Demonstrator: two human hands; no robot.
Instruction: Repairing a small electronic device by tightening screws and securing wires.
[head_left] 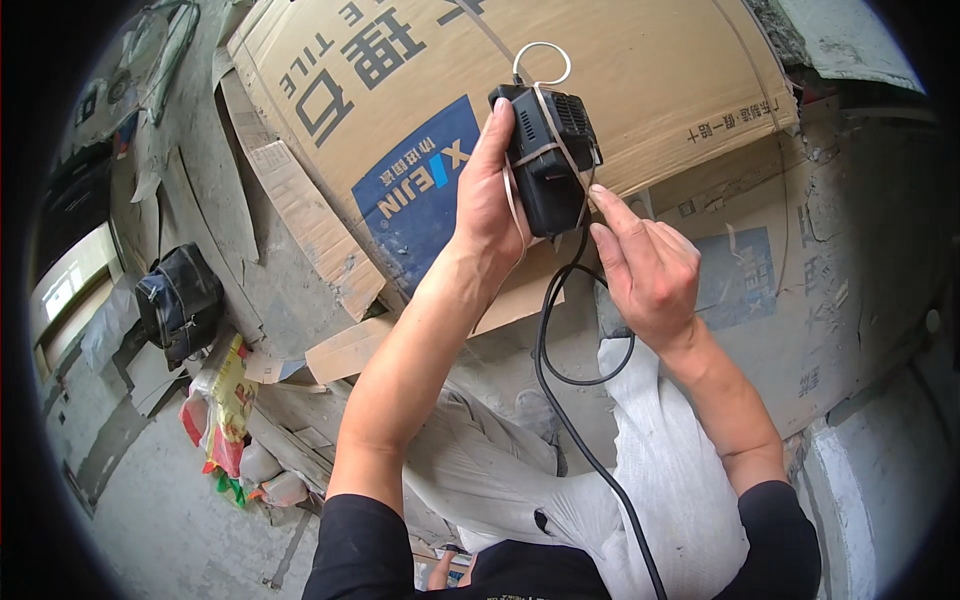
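Observation:
A black vented box-shaped device (pixel 550 165), perhaps a charger or power adapter, is gripped in my left hand (pixel 490 205), whose thumb lies along its left side. Pale bands (pixel 545 153) cross over its casing, and a white loop (pixel 555 62) sticks up at its top end. From its lower end a black cable (pixel 542 350) coils and runs down past my legs. My right hand (pixel 650 265) is at the device's right edge, index finger stretched against the band and cable there. Its thumb sits apart from the index finger, and the other fingers are curled.
Beneath the device lies a large printed cardboard sheet (pixel 640 75) with a blue panel. To the left are a dark bag (pixel 180 300) and a colourful plastic sack (pixel 222 395). My legs in pale grey trousers (pixel 670 480) are bent below my hands, over a dusty concrete floor (pixel 170 540).

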